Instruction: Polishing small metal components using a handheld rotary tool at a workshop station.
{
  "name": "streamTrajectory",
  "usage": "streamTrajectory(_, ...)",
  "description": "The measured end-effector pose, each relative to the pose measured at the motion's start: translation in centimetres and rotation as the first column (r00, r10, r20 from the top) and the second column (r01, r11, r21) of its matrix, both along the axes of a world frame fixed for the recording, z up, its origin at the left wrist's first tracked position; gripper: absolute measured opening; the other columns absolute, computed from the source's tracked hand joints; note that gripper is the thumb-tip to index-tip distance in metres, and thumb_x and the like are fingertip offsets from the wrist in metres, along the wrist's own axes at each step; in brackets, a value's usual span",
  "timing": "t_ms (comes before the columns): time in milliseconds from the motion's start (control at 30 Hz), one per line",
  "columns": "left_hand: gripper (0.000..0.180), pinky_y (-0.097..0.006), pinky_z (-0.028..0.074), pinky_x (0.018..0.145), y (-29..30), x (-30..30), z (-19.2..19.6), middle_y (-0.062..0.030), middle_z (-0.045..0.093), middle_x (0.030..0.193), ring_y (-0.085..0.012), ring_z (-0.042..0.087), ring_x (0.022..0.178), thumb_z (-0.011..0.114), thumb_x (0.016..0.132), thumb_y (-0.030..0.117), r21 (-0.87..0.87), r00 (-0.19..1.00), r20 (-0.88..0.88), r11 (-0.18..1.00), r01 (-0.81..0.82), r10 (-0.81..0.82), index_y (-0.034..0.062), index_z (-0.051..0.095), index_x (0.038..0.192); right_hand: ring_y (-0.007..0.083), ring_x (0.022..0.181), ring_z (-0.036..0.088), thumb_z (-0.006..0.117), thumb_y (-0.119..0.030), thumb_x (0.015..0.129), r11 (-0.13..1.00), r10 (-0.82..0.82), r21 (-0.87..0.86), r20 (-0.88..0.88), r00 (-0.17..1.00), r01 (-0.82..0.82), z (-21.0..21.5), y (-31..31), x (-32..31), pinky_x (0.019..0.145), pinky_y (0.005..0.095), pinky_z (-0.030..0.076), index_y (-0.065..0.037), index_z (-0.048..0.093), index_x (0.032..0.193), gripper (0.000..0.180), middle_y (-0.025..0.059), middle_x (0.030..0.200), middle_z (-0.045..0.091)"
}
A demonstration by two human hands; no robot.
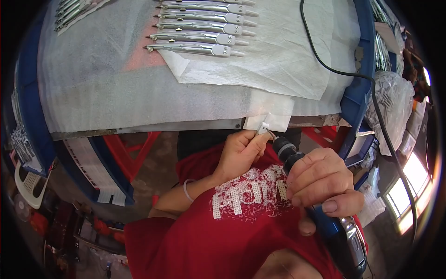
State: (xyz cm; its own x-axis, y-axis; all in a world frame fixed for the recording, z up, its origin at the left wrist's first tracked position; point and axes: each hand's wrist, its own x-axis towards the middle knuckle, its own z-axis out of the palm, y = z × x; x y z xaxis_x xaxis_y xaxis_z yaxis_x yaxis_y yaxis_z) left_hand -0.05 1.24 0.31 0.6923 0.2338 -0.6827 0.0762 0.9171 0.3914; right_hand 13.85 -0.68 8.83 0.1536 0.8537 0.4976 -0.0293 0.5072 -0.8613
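Observation:
Pinched in the fingers of my left hand [240, 156], at the near table edge, is a small silver drawing compass [264, 127]; its hinge end shows and my fingers hide part of it. My right hand [323, 181] wraps round a blue and black electric screwdriver [331, 232], which slants up toward the left. The screwdriver's bit reaches the compass beside my left fingertips; whether it sits in a screw is too small to tell. A white pad [278, 118] lies beneath the compass. Farther off, several silver compasses [197, 48] lie in a row on a white sheet [278, 69].
More compasses [74, 11] lie at the far left. A black cable [320, 56] runs over the table's right side and down. Blue crates [28, 93] flank the left, with a bag of metal parts [389, 102] at the right. A red stool [134, 151] stands under the table.

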Motion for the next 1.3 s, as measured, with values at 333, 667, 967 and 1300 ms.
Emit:
streamTrajectory(333, 0.02, -0.018, 0.033, 0.048, 0.1, -0.1, 0.0, 0.005, 0.051, 0.062, -0.0012, 0.042, 0.054, 0.054, 0.094, 0.015, -0.007, 1.0, -0.001, 1.0, -0.026, 0.026, -0.0005, 0.065, 0.088, 0.0223, 0.052, 0.06, 0.078, -0.008, 0.07, 1.0, -0.007, 0.025, -0.011, 1.0, 0.007, -0.2, 0.9, -0.3, 0.045, 0.0301, 0.049, 0.0, 0.048, 0.087, 0.035, 0.0153, 0.065, 0.061)
streamTrajectory(667, 0.022, -0.019, 0.028, 0.043, -0.4, -0.4, -0.5, 0.0035, 0.049, 0.061, -0.0026, 0.037, 0.048, 0.053, 0.094, 0.019, -0.043, 0.994, 0.102, 0.999, -0.025, 0.029, 0.0002, 0.063, 0.092, 0.0153, 0.056, 0.06, 0.069, -0.027, 0.082, 0.999, -0.022, -0.021, 0.202, 0.979, 0.027, 1.2, -1.5, 1.3, 0.05, 0.0277, 0.049, -0.008, 0.038, 0.112, 0.048, 0.0041, 0.074, 0.059)
streamTrajectory(967, 0.035, -0.019, 0.037, 0.05, 1.8, -1.5, 1.7, -0.001, 0.055, 0.077, -0.006, 0.046, 0.054, 0.044, 0.097, 0.024, -0.05, 0.952, 0.268, 0.985, 0.166, -0.147, -0.0028, 0.053, 0.116, 0.0203, 0.07, 0.058, 0.072, -0.016, 0.077, 0.914, -0.288, -0.274, 0.083, 0.954, 0.3, 2.3, -4.4, 1.8, 0.066, 0.0322, 0.05, -0.004, 0.037, 0.116, 0.054, 0.012, 0.079, 0.057)
streamTrajectory(1300, 0.036, -0.023, 0.046, 0.07, 9.7, -7.2, 10.3, -0.0012, 0.055, 0.1, -0.0074, 0.053, 0.078, 0.051, 0.092, 0.002, 0.631, 0.968, 0.096, 0.767, 0.12, -0.231, 0.0026, 0.05, 0.128, 0.0156, 0.064, 0.056, 0.068, -0.008, 0.072, 0.813, -0.427, -0.465, -0.067, 0.902, 0.351, 1.5, -4.9, 1.1, 0.061, 0.0259, 0.048, -0.004, 0.039, 0.111, 0.049, 0.0089, 0.073, 0.057)
